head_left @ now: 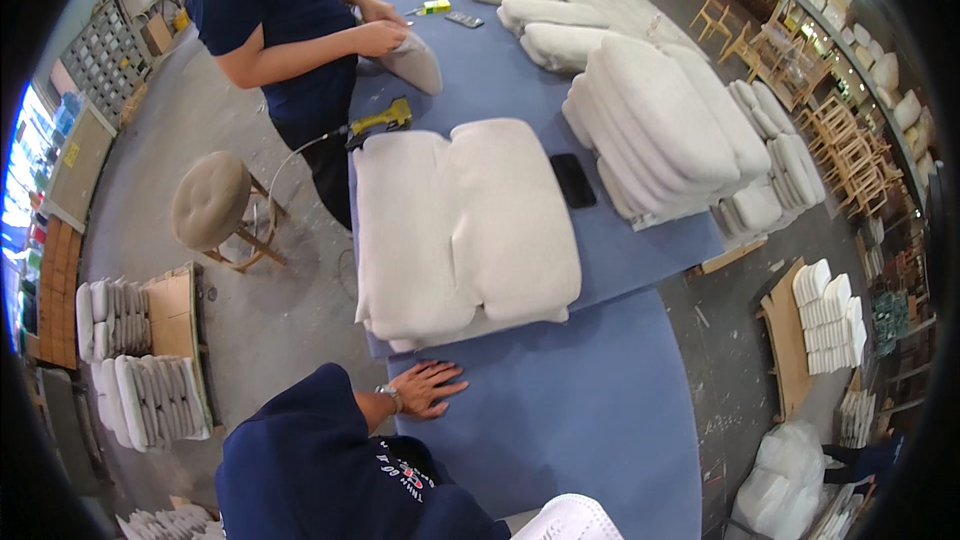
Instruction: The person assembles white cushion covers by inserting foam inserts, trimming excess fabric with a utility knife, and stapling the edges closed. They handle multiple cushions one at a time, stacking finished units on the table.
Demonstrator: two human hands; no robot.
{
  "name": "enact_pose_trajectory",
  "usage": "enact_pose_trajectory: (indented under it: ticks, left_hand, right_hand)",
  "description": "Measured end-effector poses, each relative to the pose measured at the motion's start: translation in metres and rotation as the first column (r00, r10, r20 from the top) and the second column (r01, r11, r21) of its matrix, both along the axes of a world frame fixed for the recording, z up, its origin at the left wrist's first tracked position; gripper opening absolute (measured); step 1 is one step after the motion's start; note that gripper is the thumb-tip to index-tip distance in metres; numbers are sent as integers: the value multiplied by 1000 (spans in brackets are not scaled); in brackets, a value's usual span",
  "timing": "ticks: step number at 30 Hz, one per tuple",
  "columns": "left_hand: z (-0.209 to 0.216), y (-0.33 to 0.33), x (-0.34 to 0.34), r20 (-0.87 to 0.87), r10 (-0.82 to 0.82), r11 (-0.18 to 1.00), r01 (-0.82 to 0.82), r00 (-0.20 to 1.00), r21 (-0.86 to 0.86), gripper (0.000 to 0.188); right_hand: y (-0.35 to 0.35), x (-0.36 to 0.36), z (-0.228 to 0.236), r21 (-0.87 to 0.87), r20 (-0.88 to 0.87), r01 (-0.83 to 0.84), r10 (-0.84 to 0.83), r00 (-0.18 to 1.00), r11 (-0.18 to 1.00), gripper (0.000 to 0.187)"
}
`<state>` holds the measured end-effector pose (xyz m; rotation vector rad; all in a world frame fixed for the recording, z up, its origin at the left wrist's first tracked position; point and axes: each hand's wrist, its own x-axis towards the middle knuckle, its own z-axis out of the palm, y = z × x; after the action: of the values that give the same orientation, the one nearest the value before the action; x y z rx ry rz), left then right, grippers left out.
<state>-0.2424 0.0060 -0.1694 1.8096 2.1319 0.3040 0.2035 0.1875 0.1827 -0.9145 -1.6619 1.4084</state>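
My left hand (427,389) rests flat on the blue-covered table (580,400), its fingers stretched out and apart. It holds nothing. A navy sleeve covers the upper arm, and a watch (390,398) is on the wrist. Just beyond the fingers stand two adjoining stacks of off-white padded cushions (510,210), not touched by the hand. A black phone (573,181) lies to the right of these stacks. My right hand is out of view.
Across the table's left side, another person in navy handles a light cushion (415,65). A yellow-and-black air tool (385,118) with a hose lies behind my stacks. More cushions (665,125) are piled at right. A round stool (212,202) stands on the floor at left.
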Motion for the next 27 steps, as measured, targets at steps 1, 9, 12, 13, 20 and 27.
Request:
enact_pose_trajectory:
  ticks: [1,9,12,13,20,27]
  left_hand:
    - [4,1,-2,-3,4,1000,-4,1000,1,65]
    - [6,5,-1,-38,14,997,-11,999,78,65]
    - [8,6,1,-69,20,990,-10,997,138,66]
    - [2,3,3,-50,32,988,-24,998,151,65]
    - [94,45,139,486,-168,948,6,858,318,68]
    - [218,23,257,496,-828,544,592,263,595,66]
  right_hand:
    - [-4,1,1,32,-21,-19,20,1000,999,54]
    - [-52,22,8,174,-141,-93,118,983,980,53]
    - [-84,34,5,146,-157,-83,106,982,986,52]
    - [-94,35,2,137,-178,-97,121,977,986,51]
    - [-167,44,-26,30,-287,-157,159,945,987,49]
    - [-223,48,-54,-105,-383,-237,181,906,966,47]
